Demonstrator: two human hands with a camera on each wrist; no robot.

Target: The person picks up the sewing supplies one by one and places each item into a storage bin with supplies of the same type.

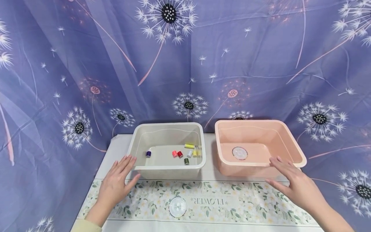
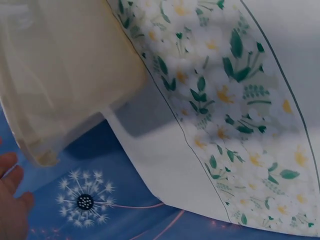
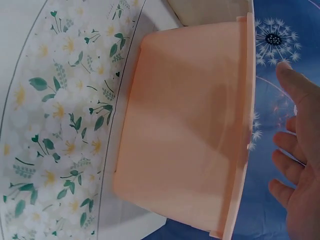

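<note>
My left hand point(image 1: 117, 182), fingers straight and thumb spread, is at the front left corner of a pale grey bin point(image 1: 171, 173); I cannot tell if it touches. Inside that bin lie several small thread spools, among them a purple one point(image 1: 148, 154), a red one point(image 1: 180, 154), a green one point(image 1: 186, 161) and a yellow one point(image 1: 189, 146). With fingers extended, my right hand point(image 1: 299, 185) hovers by the front right rim of a pink bin point(image 1: 246, 169), holding nothing. A round disc of pins point(image 1: 240, 153) rests on the pink bin's floor.
Another round pin disc point(image 1: 177, 207) lies on the floral table runner point(image 1: 246, 206), in front of the grey bin. Both bins stand side by side with a narrow gap between them. Behind and beside the table hangs a blue dandelion-print curtain point(image 1: 162, 71).
</note>
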